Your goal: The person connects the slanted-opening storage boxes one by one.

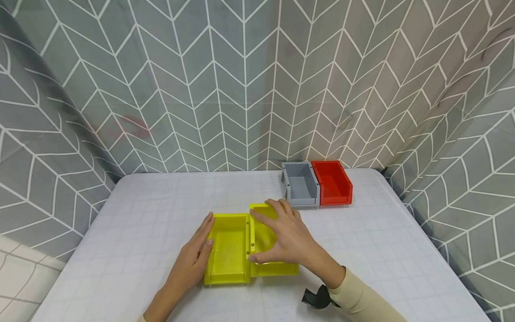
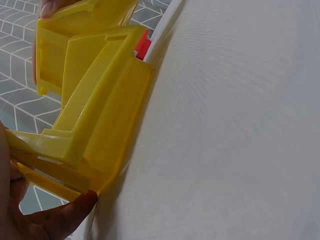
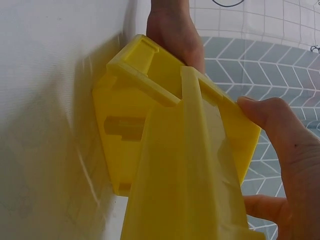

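Observation:
Two yellow storage bins sit side by side in the head view. The left yellow bin (image 1: 228, 279) has my left hand (image 1: 189, 264) along its outer left side, thumb at the rim and fingers down the wall. My right hand (image 1: 291, 237) spans the right yellow bin (image 1: 277, 269), gripping it with thumb and fingertips near the wall where the bins meet. In the left wrist view, the right bin stands higher than the left one and tilted against it. Both bins look bare inside.
A grey bin (image 1: 301, 202) and a red bin (image 1: 335, 200) stand joined side by side at the back right of the white table (image 1: 120, 246). A black strap-like piece (image 1: 319, 298) shows beside my right sleeve. Patterned curtains (image 1: 225, 89) surround the table.

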`<act>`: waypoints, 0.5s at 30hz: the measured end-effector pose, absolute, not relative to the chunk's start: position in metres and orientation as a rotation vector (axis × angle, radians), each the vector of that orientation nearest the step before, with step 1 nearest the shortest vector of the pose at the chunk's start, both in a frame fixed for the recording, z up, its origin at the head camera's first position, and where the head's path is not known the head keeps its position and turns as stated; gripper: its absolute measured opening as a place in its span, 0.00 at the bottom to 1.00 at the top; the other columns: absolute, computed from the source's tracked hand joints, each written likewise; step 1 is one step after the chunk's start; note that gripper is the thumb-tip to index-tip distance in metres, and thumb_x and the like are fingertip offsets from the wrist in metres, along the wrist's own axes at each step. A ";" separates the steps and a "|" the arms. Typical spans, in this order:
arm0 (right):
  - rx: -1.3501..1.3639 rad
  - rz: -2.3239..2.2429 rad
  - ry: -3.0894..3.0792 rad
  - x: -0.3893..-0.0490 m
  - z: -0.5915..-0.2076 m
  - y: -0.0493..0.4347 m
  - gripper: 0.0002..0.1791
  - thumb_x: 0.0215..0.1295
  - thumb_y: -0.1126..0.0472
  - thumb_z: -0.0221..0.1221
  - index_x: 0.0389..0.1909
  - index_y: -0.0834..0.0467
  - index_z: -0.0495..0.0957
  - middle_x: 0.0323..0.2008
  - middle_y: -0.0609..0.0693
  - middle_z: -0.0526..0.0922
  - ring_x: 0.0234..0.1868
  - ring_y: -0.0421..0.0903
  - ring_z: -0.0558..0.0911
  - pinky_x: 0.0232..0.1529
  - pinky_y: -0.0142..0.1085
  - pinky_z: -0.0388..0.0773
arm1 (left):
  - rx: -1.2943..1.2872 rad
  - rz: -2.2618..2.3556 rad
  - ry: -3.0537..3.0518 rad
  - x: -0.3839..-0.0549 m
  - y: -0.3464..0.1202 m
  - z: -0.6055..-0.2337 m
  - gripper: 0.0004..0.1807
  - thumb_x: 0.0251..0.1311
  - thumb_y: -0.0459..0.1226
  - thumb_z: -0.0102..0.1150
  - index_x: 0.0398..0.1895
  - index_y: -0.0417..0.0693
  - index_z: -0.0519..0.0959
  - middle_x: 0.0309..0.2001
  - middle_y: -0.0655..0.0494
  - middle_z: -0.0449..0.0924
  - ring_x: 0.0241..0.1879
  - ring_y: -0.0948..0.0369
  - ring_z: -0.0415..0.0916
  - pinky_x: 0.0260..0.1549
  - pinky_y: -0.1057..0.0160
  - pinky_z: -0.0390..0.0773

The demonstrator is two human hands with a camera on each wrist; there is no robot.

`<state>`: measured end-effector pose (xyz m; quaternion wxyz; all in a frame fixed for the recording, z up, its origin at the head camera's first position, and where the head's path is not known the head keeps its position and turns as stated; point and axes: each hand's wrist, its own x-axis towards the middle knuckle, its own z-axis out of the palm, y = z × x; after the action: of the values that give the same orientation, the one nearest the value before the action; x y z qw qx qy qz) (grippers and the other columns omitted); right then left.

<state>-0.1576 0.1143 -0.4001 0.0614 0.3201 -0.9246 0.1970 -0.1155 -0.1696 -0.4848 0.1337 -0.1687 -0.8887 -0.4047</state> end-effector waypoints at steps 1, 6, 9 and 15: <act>0.969 0.595 -2.796 -0.158 -0.400 0.114 0.54 0.44 0.23 0.71 0.73 0.42 0.75 0.73 0.60 0.64 0.73 0.68 0.59 0.65 0.71 0.65 | -0.486 -1.176 -2.579 -0.115 -0.169 -0.485 0.30 0.80 0.32 0.47 0.82 0.44 0.57 0.83 0.61 0.48 0.79 0.57 0.51 0.73 0.74 0.46; 0.967 0.596 -2.794 -0.158 -0.402 0.114 0.54 0.44 0.23 0.71 0.74 0.42 0.75 0.73 0.61 0.64 0.72 0.68 0.59 0.65 0.71 0.65 | -0.474 -1.176 -2.594 -0.115 -0.169 -0.485 0.31 0.81 0.33 0.47 0.83 0.45 0.57 0.83 0.62 0.48 0.79 0.57 0.50 0.72 0.75 0.45; 0.965 0.602 -2.796 -0.158 -0.402 0.114 0.54 0.44 0.23 0.71 0.74 0.42 0.74 0.74 0.61 0.64 0.73 0.67 0.59 0.65 0.71 0.65 | -0.472 -1.175 -2.597 -0.115 -0.169 -0.484 0.30 0.81 0.33 0.47 0.83 0.44 0.57 0.83 0.62 0.48 0.79 0.57 0.50 0.72 0.75 0.45; 0.962 0.601 -2.793 -0.158 -0.404 0.114 0.55 0.43 0.23 0.71 0.74 0.42 0.74 0.73 0.61 0.64 0.73 0.67 0.59 0.65 0.71 0.65 | -0.477 -1.177 -2.593 -0.116 -0.168 -0.484 0.30 0.80 0.33 0.47 0.82 0.44 0.58 0.83 0.62 0.48 0.79 0.57 0.51 0.72 0.75 0.45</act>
<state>-0.1579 0.1145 -0.4039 0.0635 0.3184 -0.9246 0.1991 -0.1157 -0.1685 -0.4842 0.1267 -0.1637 -0.8909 -0.4043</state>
